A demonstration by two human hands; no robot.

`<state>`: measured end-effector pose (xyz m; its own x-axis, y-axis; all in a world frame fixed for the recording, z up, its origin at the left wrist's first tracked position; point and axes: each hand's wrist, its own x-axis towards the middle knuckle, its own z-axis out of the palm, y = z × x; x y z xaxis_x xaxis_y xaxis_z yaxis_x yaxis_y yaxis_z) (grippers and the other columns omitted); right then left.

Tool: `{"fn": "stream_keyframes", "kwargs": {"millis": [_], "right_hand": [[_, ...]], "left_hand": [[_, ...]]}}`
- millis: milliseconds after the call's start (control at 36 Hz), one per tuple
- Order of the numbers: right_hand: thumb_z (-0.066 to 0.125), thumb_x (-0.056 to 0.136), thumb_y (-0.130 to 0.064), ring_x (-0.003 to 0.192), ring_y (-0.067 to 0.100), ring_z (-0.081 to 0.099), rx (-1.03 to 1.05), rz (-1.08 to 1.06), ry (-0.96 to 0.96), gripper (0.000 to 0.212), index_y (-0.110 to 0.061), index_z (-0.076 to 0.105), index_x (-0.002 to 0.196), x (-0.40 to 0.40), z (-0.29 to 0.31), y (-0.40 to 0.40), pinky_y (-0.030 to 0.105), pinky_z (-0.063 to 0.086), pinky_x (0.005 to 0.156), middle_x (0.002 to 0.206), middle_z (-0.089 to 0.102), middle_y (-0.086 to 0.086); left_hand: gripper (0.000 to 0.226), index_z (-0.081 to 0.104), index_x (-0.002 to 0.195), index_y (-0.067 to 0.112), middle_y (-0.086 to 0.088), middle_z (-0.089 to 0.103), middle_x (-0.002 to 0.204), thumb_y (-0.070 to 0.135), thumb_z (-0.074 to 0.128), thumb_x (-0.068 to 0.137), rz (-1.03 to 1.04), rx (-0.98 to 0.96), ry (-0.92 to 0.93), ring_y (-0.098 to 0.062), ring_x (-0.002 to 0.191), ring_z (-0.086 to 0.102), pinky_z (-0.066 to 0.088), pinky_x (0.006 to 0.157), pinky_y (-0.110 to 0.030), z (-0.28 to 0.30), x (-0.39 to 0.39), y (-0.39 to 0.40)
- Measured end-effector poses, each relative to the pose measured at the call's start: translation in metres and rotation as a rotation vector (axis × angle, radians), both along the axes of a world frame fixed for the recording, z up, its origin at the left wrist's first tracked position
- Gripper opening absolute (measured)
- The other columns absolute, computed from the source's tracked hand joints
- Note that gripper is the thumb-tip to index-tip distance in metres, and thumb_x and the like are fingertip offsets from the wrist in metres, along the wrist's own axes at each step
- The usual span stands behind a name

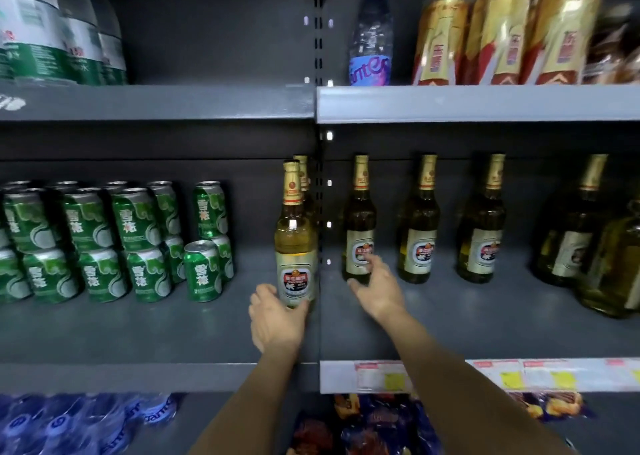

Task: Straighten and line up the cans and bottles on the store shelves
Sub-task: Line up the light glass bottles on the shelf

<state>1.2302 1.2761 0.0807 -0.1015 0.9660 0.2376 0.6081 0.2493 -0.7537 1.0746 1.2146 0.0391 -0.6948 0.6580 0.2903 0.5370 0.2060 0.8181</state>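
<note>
Left hand (275, 317): grips the base of the front beer bottle (295, 246) (upright).
Right hand (375, 290): fingers spread wide, holding nothing; dark bottle (359, 226) at its 12 o'clock.

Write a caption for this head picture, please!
Left hand holds a beer bottle; right hand reaches for another.

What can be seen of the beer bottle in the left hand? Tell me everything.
The beer bottle is clear glass with pale golden liquid, gold foil over its neck and cap, and a cream label with a red and black emblem. It stands upright on the grey shelf, ahead of a like bottle behind it. The left hand grips its base.
</note>
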Motion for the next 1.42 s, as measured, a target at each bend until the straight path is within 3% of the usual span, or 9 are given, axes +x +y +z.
{"fn": "stream_keyframes", "kwargs": {"millis": [139, 389, 583, 722, 861, 944, 1111, 1250, 1417], "right_hand": [[0.062, 0.089, -0.027, 0.128, 0.027, 0.046, 0.038, -0.157, -0.067, 0.056, -0.019, 0.038, 0.14, 0.093, 0.01, -0.002, 0.037, 0.042, 0.102, 0.14, 0.047, 0.007], [0.058, 0.091, -0.025, 0.124, 0.031, 0.047, 0.084, -0.48, -0.121, 0.046, -0.016, 0.045, 0.134, 0.289, 0.015, -0.01, 0.04, 0.045, 0.092, 0.135, 0.051, 0.009], [0.057, 0.09, -0.022, 0.117, 0.038, 0.05, 0.13, -0.628, -0.089, 0.039, -0.004, 0.049, 0.124, 0.385, 0.032, 0.0, 0.042, 0.044, 0.089, 0.125, 0.054, 0.019], [0.056, 0.093, -0.021, 0.111, 0.03, 0.058, 0.268, -0.607, -0.046, 0.039, -0.011, 0.048, 0.13, 0.405, 0.055, 0.023, 0.032, 0.045, 0.077, 0.125, 0.059, 0.011], [0.05, 0.097, -0.02, 0.113, 0.026, 0.059, 0.352, -0.555, -0.077, 0.046, -0.013, 0.039, 0.141, 0.404, 0.081, 0.049, 0.033, 0.049, 0.081, 0.134, 0.055, 0.01], [0.047, 0.098, -0.02, 0.122, 0.03, 0.052, 0.332, -0.52, -0.019, 0.048, -0.012, 0.033, 0.144, 0.403, 0.094, 0.068, 0.039, 0.046, 0.093, 0.137, 0.051, 0.012], [0.04, 0.101, -0.025, 0.121, 0.033, 0.051, 0.193, -0.468, 0.092, 0.048, -0.005, 0.029, 0.143, 0.413, 0.107, 0.1, 0.04, 0.043, 0.095, 0.135, 0.051, 0.016], [0.042, 0.1, -0.025, 0.108, 0.03, 0.056, 0.155, -0.424, 0.137, 0.037, -0.007, 0.043, 0.133, 0.418, 0.106, 0.116, 0.037, 0.044, 0.087, 0.117, 0.058, 0.012], [0.053, 0.095, -0.03, 0.101, 0.027, 0.06, 0.211, -0.442, -0.012, 0.03, -0.01, 0.054, 0.117, 0.423, 0.1, 0.123, 0.038, 0.05, 0.081, 0.112, 0.06, 0.01]], "left_hand": [[0.039, 0.048, 0.105, 0.015, -0.005, 0.053, 0.108, 0.037, 0.069, 0.081, -0.081, 0.077, 0.097, -0.029, 0.103, 0.054, 0.047, 0.076, -0.039, 0.01, 0.07, -0.003], [0.045, 0.049, 0.115, 0.02, -0.002, 0.05, 0.114, 0.043, 0.068, 0.082, -0.392, 0.015, 0.126, -0.024, 0.11, 0.052, 0.047, 0.082, -0.038, 0.011, 0.242, 0.024], [0.048, 0.048, 0.116, 0.021, 0.0, 0.05, 0.117, 0.043, 0.07, 0.08, -0.542, -0.01, 0.106, -0.021, 0.111, 0.052, 0.046, 0.086, -0.034, 0.017, 0.338, 0.045], [0.057, 0.046, 0.123, 0.022, 0.003, 0.05, 0.124, 0.044, 0.073, 0.078, -0.632, -0.044, 0.08, -0.019, 0.115, 0.052, 0.047, 0.091, -0.035, 0.028, 0.381, 0.074], [0.063, 0.044, 0.126, 0.019, -0.003, 0.049, 0.127, 0.038, 0.076, 0.076, -0.749, -0.044, 0.014, -0.022, 0.117, 0.051, 0.045, 0.096, -0.038, 0.03, 0.414, 0.106], [0.068, 0.042, 0.132, 0.018, -0.005, 0.049, 0.133, 0.033, 0.078, 0.076, -0.817, -0.053, -0.018, -0.022, 0.123, 0.048, 0.041, 0.101, -0.033, 0.029, 0.432, 0.123], [0.078, 0.034, 0.141, 0.019, -0.004, 0.049, 0.135, 0.03, 0.077, 0.077, -0.856, -0.062, -0.082, -0.022, 0.127, 0.045, 0.036, 0.105, -0.032, 0.03, 0.464, 0.149], [0.086, 0.031, 0.144, 0.02, -0.004, 0.05, 0.138, 0.034, 0.079, 0.074, -0.856, -0.071, -0.179, -0.022, 0.126, 0.047, 0.039, 0.107, -0.037, 0.027, 0.488, 0.164], [0.102, 0.022, 0.148, 0.024, -0.001, 0.044, 0.143, 0.042, 0.081, 0.066, -0.823, -0.048, -0.247, -0.022, 0.13, 0.042, 0.038, 0.109, -0.04, 0.029, 0.512, 0.175]]}}
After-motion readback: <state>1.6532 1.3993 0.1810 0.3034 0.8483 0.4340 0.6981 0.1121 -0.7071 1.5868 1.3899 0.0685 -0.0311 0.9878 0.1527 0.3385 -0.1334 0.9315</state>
